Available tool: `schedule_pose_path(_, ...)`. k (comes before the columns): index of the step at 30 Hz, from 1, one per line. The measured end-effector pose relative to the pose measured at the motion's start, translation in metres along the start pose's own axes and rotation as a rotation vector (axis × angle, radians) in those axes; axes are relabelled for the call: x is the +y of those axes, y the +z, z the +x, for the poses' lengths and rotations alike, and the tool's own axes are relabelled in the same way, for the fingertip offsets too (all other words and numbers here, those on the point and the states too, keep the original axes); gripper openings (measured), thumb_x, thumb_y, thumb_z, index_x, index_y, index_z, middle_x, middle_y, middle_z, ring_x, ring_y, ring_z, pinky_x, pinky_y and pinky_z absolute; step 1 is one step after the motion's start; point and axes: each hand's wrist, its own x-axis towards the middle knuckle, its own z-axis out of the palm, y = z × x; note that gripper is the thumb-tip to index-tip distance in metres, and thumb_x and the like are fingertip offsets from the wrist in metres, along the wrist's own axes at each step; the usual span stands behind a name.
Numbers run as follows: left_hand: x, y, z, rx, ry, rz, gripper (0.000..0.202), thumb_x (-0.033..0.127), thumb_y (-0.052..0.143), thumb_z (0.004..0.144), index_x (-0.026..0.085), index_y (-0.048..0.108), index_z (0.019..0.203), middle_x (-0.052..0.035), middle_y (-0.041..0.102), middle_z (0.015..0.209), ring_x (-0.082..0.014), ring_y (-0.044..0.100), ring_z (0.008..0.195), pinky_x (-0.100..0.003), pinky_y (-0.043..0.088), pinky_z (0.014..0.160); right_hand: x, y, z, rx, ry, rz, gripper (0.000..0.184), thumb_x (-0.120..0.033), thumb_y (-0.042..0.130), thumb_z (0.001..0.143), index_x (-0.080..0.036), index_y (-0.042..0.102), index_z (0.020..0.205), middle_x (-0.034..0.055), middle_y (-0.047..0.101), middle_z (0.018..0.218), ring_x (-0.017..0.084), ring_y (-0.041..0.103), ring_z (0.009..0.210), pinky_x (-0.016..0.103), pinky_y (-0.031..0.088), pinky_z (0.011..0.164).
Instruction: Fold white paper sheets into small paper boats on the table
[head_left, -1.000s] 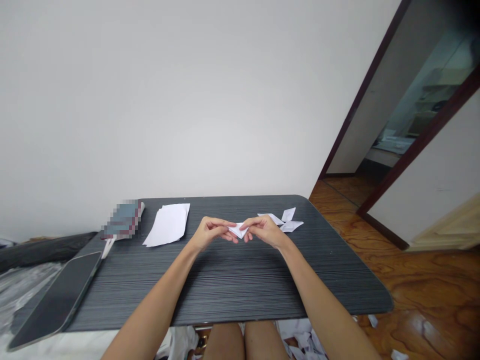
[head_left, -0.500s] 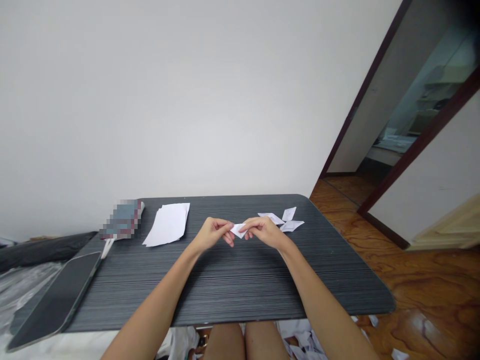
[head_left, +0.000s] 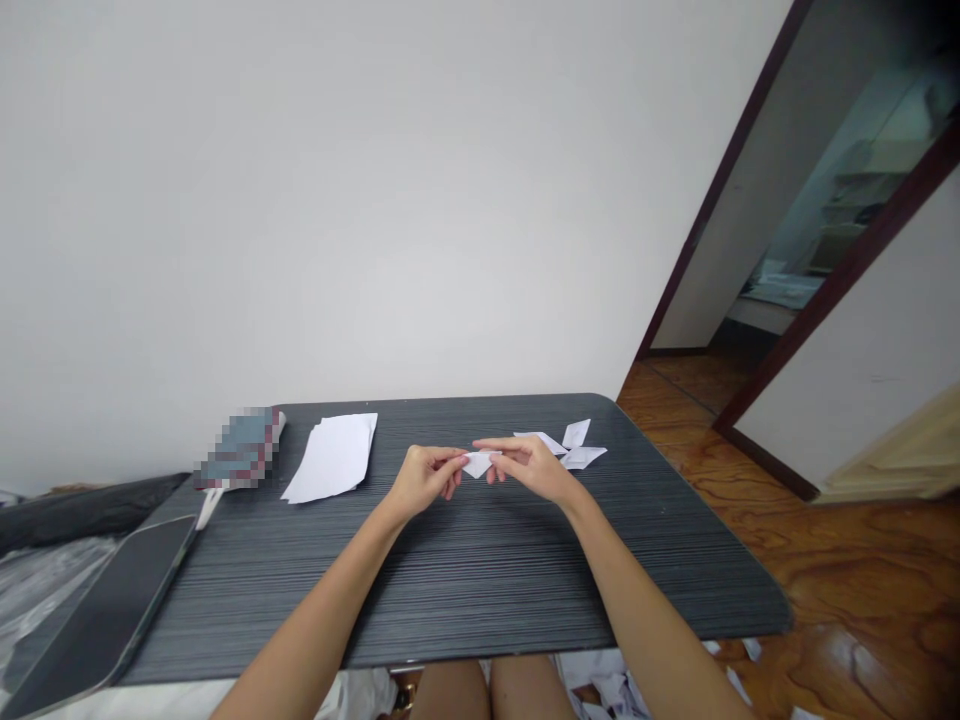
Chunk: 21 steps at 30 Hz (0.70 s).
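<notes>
Both my hands are raised just above the dark striped table (head_left: pixel 465 590), pinching one small folded white paper piece (head_left: pixel 477 463) between them. My left hand (head_left: pixel 424 476) grips its left end with closed fingers. My right hand (head_left: pixel 525 460) holds the right end, the index finger lying stretched along the top edge. A few folded white paper pieces (head_left: pixel 574 447) lie on the table just right of my right hand. A stack of white paper sheets (head_left: pixel 334 455) lies to the left of my left hand.
A blurred-out book-like object (head_left: pixel 240 447) rests at the table's back left. A dark phone or tablet (head_left: pixel 97 610) lies at the left edge. Paper scraps (head_left: pixel 607 690) litter the wooden floor (head_left: pixel 840 560) below. An open doorway (head_left: pixel 817 250) is at the right.
The paper piece has been turned and flattened slightly between my fingers, and my right index finger has stretched out along it. The camera has tipped slightly.
</notes>
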Motion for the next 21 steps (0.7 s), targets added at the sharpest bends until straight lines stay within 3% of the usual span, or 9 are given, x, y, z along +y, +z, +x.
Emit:
schedule_pose_path(2,0.001,0.001,0.000,-0.005,0.023,0.049,0.033,0.036,0.046,0.078,0.010,0.060,0.064,0.0021,0.050,0.043,-0.0054,0.045,0.033,-0.016,0.034,0.037,0.003,0.002,0.002,0.044,0.054,0.019,0.037,-0.024,0.052,0.074,-0.012,0.054,0.109,0.0011,0.060,0.057,0.010,0.051,0.048,0.023,0.041,0.049)
schedule_pose_path(6,0.000,0.003,-0.001,-0.021,0.023,0.057,0.036,0.035,0.040,0.081,0.011,0.055,0.059,0.0022,0.049,0.041,-0.0055,0.045,0.031,-0.015,0.034,0.036,0.012,0.003,0.006,0.079,0.066,0.009,0.029,-0.030,0.053,0.074,-0.009,0.064,0.090,0.0031,0.061,0.051,0.010,0.050,0.044,0.023,0.040,0.048)
schedule_pose_path(14,-0.007,0.001,0.001,-0.088,-0.052,-0.073,0.033,0.038,0.036,0.082,0.011,0.048,0.066,-0.0019,0.056,0.048,-0.0093,0.052,0.034,-0.016,0.037,0.033,0.018,0.003,0.007,0.097,0.087,0.029,0.026,-0.031,0.053,0.073,-0.009,0.064,0.081,0.0009,0.057,0.045,0.010,0.049,0.039,0.022,0.037,0.042)
schedule_pose_path(18,-0.004,-0.001,0.001,-0.164,-0.047,-0.008,0.034,0.039,0.041,0.080,0.009,0.055,0.072,-0.0036,0.059,0.053,-0.0085,0.053,0.036,-0.016,0.040,0.037,0.017,0.012,0.007,0.129,0.013,-0.017,0.019,-0.027,0.053,0.072,-0.012,0.062,0.078,0.0009,0.057,0.053,0.010,0.051,0.048,0.024,0.041,0.050)
schedule_pose_path(21,-0.005,0.002,0.001,-0.139,-0.066,-0.025,0.034,0.040,0.042,0.079,0.010,0.056,0.084,-0.0032,0.059,0.055,-0.0101,0.055,0.039,-0.017,0.042,0.039,0.019,0.019,0.009,0.216,-0.010,0.011,0.021,-0.025,0.058,0.068,-0.014,0.057,0.086,0.0000,0.057,0.062,0.010,0.053,0.056,0.024,0.042,0.055)
